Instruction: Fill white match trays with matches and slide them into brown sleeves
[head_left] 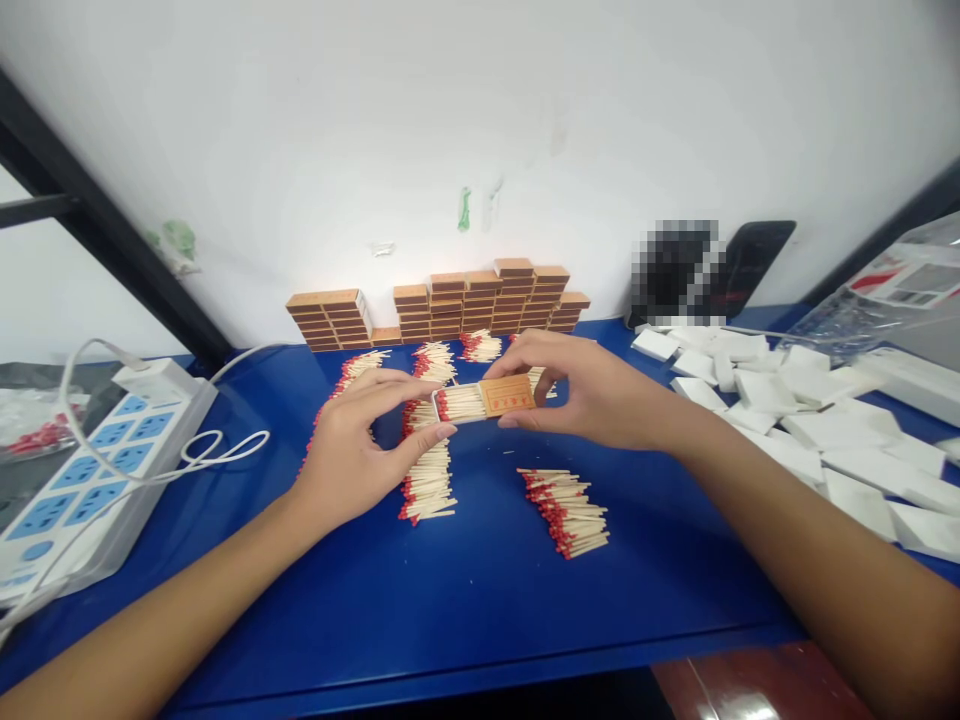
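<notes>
My left hand (pixel 360 440) pinches the white inner tray (pixel 459 403), which is filled with red-tipped matches. My right hand (pixel 581 385) grips the brown outer sleeve (pixel 508 394) of the same matchbox. The tray sits about half way inside the sleeve, held a little above the blue table (pixel 465 590). Rows of loose matches (pixel 429 470) lie under and behind my hands, and another pile of matches (pixel 568 510) lies to the front right.
Stacked brown matchboxes (pixel 465 305) line the wall at the back. Several white empty trays (pixel 795 420) are heaped on the right. A white and blue power strip (pixel 97 460) with its cable lies at the left. Dark objects (pixel 712 270) lean on the wall.
</notes>
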